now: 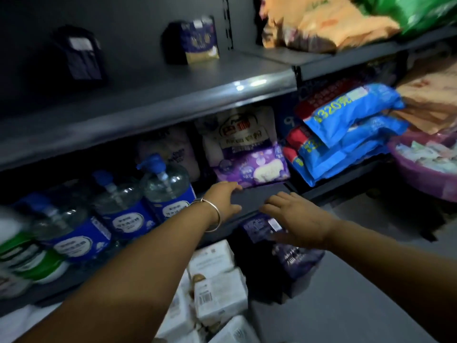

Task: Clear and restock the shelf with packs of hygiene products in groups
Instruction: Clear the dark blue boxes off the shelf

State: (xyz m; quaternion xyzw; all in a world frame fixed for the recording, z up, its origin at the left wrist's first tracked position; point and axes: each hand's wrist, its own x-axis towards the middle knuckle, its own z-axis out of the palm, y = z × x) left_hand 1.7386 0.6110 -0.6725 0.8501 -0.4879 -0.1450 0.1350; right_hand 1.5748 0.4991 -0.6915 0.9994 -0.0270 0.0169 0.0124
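Observation:
A purple hygiene pack (252, 168) lies on the lower shelf (262, 196), leaning against a taller white and purple pack (237, 132). My left hand (223, 199), with a bangle on the wrist, reaches just below the purple pack, fingertips near its lower edge, holding nothing. My right hand (299, 219) hovers flat and spread in front of the shelf edge, above dark purple packs (264, 227) on the floor. White packs (217, 288) are piled on the floor below. Two dark packs (197, 40) stand on the upper shelf (173, 95).
Clear bottles with blue caps (163, 184) fill the lower shelf's left side. Blue and red bags (346, 134) are stacked in the bay to the right. A pink basin (425, 177) with small items stands at far right. Orange and green bags (333, 23) lie on top.

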